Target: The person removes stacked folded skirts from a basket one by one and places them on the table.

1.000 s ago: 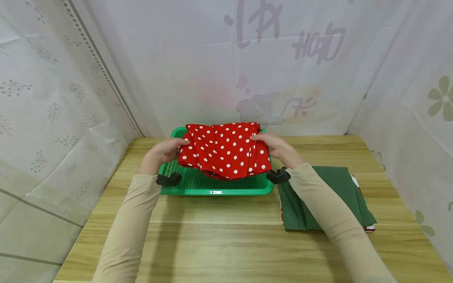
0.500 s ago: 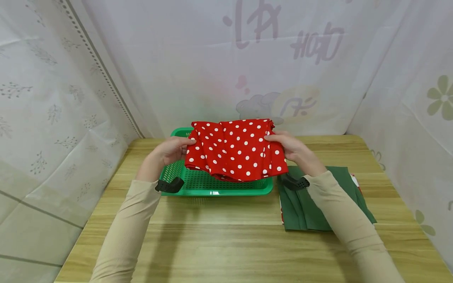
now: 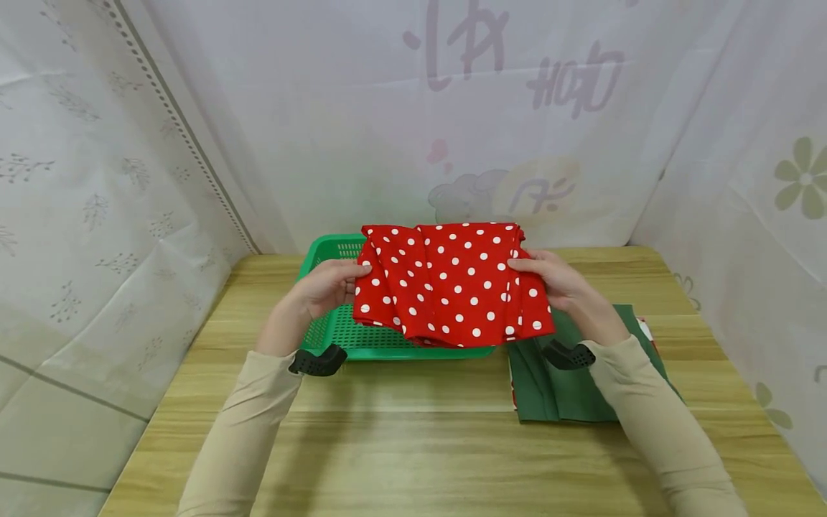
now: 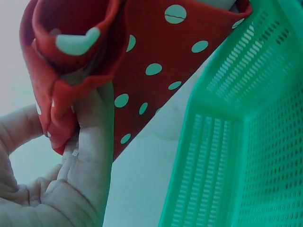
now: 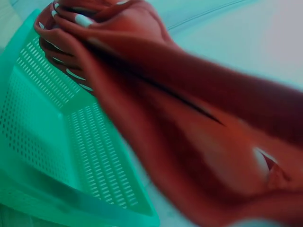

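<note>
A folded red cloth with white polka dots hangs in the air between my two hands, over the right part of a green plastic basket. My left hand pinches its left edge, the thumb lying on the front. The left wrist view shows the fingers behind the rolled layers of the cloth. At the opposite edge, my right hand grips the cloth with the thumb on top. In the right wrist view the fabric hides that hand.
A folded dark green cloth lies on the wooden table right of the basket, partly under my right forearm. Red-and-white fabric peeks out beneath it. Printed curtains stand behind and at both sides.
Both hands have carried the polka-dot cloth to the right, from over the basket's middle towards the green cloth. The basket and the green cloth stay in place.
</note>
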`<state>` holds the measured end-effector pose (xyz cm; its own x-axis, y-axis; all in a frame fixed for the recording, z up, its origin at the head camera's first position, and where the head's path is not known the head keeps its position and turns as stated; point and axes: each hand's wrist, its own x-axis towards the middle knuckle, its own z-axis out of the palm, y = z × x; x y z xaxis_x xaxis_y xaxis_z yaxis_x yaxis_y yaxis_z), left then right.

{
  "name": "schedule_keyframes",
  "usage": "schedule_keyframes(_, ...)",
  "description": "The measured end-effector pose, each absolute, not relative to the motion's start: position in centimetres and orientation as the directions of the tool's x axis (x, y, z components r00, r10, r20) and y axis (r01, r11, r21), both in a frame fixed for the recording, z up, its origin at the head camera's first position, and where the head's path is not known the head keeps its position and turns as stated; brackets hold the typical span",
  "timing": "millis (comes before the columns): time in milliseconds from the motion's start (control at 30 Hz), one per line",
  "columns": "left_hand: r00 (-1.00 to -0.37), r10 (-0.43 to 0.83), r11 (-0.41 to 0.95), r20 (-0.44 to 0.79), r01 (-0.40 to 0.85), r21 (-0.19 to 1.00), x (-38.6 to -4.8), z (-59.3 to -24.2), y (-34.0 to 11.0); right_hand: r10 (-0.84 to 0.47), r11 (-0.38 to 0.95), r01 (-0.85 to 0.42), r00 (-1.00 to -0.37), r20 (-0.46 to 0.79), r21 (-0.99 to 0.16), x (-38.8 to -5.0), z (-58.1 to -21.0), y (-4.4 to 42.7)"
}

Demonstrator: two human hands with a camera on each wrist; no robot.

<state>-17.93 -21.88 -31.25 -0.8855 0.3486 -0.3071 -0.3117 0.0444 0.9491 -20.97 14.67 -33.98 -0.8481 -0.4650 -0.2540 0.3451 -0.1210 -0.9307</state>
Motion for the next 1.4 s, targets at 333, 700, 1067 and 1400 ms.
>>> schedule_keyframes(333,-0.881,0.389,-0.008,-0.270,-0.296,0.955,-16.4,-30.8,-19.9,-0.484,-0.183,0.334,-0.849,-0.211,-0.925,-18.7,-33.2,17.2)
schedule_keyframes(700,-0.849,0.460,-0.040,-0.259,-0.311,0.949,-14.9,-31.3,-17.3,-0.460,-0.233,0.329,-0.867,-0.194,-0.915,-15.6,-33.7,20.1)
schedule_keyframes(1067,-0.829,0.483,-0.044,-0.283,-0.346,0.937,-13.7,-32.6,-14.2,-0.444,-0.300,0.312,-0.882,-0.157,-0.901,-13.0,-35.3,23.4)
schedule_keyframes(1400,-0.829,0.490,-0.023,-0.268,-0.319,0.947,-13.3,-34.0,-11.4,-0.368,-0.295,0.336,-0.904,-0.218,-0.895,-11.4,-36.4,25.9)
